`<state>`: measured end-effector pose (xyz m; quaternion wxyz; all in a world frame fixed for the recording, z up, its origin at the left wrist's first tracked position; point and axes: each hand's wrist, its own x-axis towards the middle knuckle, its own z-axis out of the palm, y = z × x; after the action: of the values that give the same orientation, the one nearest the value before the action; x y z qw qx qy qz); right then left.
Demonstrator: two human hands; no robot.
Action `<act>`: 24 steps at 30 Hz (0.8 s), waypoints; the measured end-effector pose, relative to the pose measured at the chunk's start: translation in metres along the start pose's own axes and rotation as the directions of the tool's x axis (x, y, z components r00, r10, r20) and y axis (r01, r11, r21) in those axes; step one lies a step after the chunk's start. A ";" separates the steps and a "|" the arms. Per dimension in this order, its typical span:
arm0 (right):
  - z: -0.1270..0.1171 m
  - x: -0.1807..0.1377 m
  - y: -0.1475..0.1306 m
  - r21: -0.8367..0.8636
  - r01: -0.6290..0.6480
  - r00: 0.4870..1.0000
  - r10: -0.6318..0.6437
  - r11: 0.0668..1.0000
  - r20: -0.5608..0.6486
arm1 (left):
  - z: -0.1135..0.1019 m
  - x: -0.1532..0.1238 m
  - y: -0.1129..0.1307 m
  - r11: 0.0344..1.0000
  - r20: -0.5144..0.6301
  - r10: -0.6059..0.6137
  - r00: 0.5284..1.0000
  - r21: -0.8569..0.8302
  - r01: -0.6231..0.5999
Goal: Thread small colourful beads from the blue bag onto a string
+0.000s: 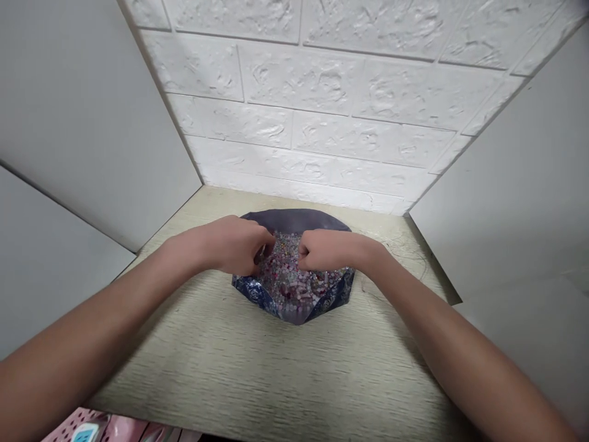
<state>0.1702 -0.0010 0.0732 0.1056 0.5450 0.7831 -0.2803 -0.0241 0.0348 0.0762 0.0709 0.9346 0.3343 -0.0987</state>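
Pouch of dark blue foil (294,221) lies in the middle of the tabletop (257,374), its open mouth full of small coloured beads (288,285). Left hand (230,245) and right hand (326,250) are over the beads, just apart, and each grip is pressed together with the fingers curled down; I cannot tell if they pinch beads or the pouch edge. Nothing stands between hands and pouch. Behind is a white brick-pattern wall panel (299,104), with grey side panels (69,123) on both sides. Pink object (78,426) sits past the near tabletop edge, cut by the view.
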 end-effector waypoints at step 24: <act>-0.010 -0.005 0.008 0.097 0.111 0.975 -0.090 0.989 -0.202 | 0.043 0.017 0.000 0.925 -0.471 0.028 0.882 -0.322 -0.201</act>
<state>0.1811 0.0024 0.0812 -0.0164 0.5345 0.8001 -0.2719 -0.0173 0.0369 0.0301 0.1665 0.9204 0.2970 0.1919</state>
